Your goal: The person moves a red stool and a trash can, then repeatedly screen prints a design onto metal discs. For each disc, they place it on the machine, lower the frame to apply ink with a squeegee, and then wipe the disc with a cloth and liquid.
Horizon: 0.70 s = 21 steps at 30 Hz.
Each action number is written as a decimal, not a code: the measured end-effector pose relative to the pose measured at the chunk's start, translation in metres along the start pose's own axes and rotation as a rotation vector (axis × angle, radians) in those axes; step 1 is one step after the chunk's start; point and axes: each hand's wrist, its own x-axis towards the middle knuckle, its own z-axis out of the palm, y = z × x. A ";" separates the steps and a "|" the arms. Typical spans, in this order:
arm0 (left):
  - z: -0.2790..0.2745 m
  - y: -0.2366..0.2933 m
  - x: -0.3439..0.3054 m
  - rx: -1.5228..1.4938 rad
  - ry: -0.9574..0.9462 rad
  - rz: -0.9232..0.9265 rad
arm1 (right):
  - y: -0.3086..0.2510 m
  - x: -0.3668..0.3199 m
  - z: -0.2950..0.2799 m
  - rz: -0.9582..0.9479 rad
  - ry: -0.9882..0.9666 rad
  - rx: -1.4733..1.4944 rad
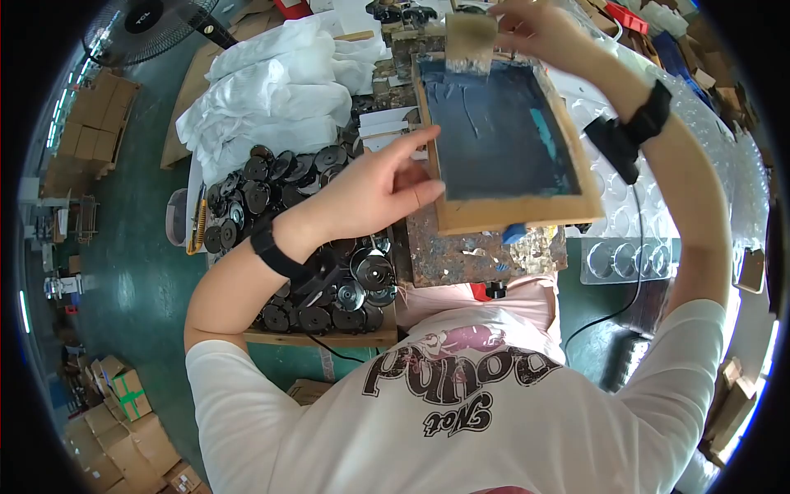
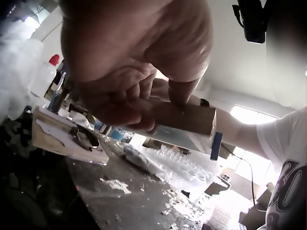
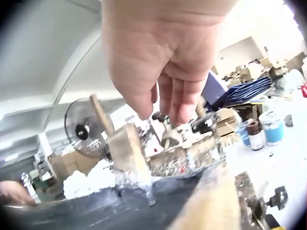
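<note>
— Grip, left hand?
— Clamped on the screen, upper centre of the head view, at its left bar; thumb and curled fingers pinch the wood. Right hand, upper right: holding nothing, fingers loosely bent, apart from the squeegee.
— Handling?
— Screen judged light and stiff in the wood, delicate in the mesh. Dark ink covers the middle; presumed wet and slippery. Hold bare wood only. Squeegee stands with its blade in the ink, likely easy to topple; best taken by its upper part.
— Edges?
— Near bar shows above the bench in the left wrist view, with a gap beneath. Blue tab juts from that bar.
— Room?
— Upward appears freest. Black parts crowd left of centre, white bags upper left; clear trays lie right of the bench.
</note>
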 end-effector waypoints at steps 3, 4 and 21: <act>-0.010 0.020 0.000 -0.123 0.057 0.179 | 0.046 -0.005 -0.042 0.188 0.110 0.311; -0.013 0.026 0.002 -0.216 0.118 0.283 | 0.089 -0.012 -0.046 0.183 0.122 0.336; -0.019 -0.054 0.050 0.978 0.388 0.186 | 0.044 -0.175 0.020 0.436 0.043 0.630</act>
